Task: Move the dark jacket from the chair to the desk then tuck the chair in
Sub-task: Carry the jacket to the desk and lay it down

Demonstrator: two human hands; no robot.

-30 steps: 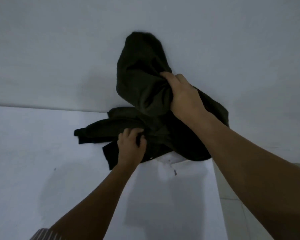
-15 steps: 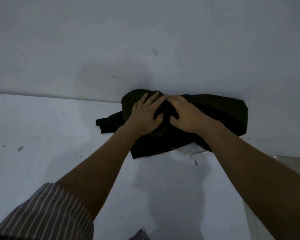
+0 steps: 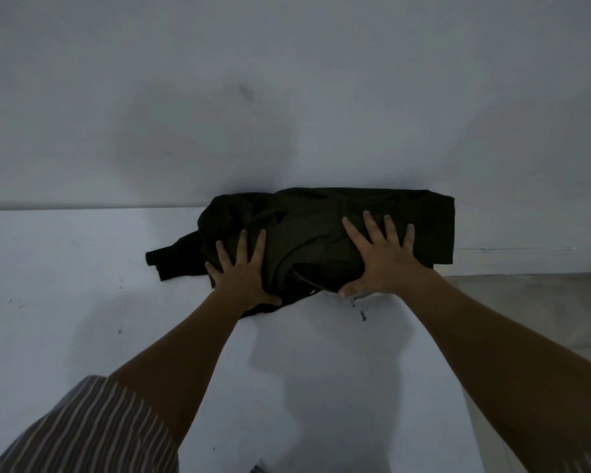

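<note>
White desk (image 3: pixel 82 302) fills the lower frame, scuffed with small dark specks, butted against a plain pale wall (image 3: pixel 287 80). Dim room, soft shadows on the wall above the hands. Grey floor (image 3: pixel 543 302) shows past the desk's right edge, just right of the right forearm.

Dark jacket (image 3: pixel 321 240) lies bunched on the desk at the far edge, touching the wall, its right end overhanging the desk's right edge. A sleeve end sticks out to the left of the left hand.

Left hand (image 3: pixel 241 271) flat, fingers spread, palm pressing on the jacket's left part; nothing clasped. Right hand (image 3: pixel 377 259) likewise flat and splayed on the jacket's right half, thumb at the near hem; pressing, not grasping. Hands apart, a hump of cloth between them.

Striped sleeve (image 3: pixel 93 428) at lower left, on the left arm. A dark mark (image 3: pixel 363 315) on the desk just near of the right thumb.

Bare desk left of the left hand and nearer than both wrists. Wall blocks anything beyond the fingertips. Chair not in view.
</note>
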